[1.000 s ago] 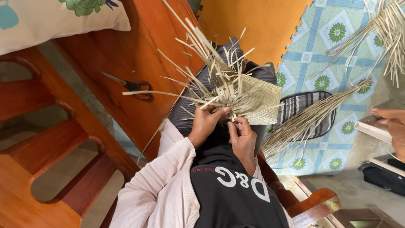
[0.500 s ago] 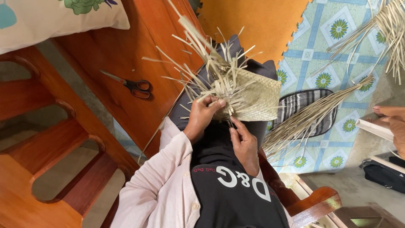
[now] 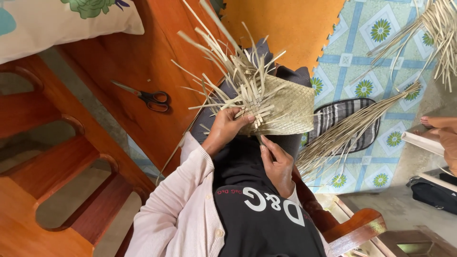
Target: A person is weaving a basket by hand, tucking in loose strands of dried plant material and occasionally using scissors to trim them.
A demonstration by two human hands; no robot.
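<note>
While the woven straw piece [image 3: 281,107] rests on the person's lap at the centre of the view, both hands work along its lower edge. At about 9 o'clock from the weave, the left hand [image 3: 224,129] is curled closed, its thumb and fingertips pinching loose straw strips [image 3: 223,66] that fan out toward 11 and 12 o'clock. At about 6 o'clock from the weave, the right hand [image 3: 276,162] lies half closed just below the woven edge, its fingertips touching the strip ends there; whether it grips one I cannot tell. A pair of scissors [image 3: 145,97] lies shut on the wooden surface [image 3: 109,62], well apart at 9 o'clock. A bundle of straw [image 3: 352,131] trails across a striped cushion [image 3: 342,119] at 3 o'clock, on the patterned floor mat [image 3: 376,62]. Another person's hand [image 3: 440,131] shows at the right edge.
</note>
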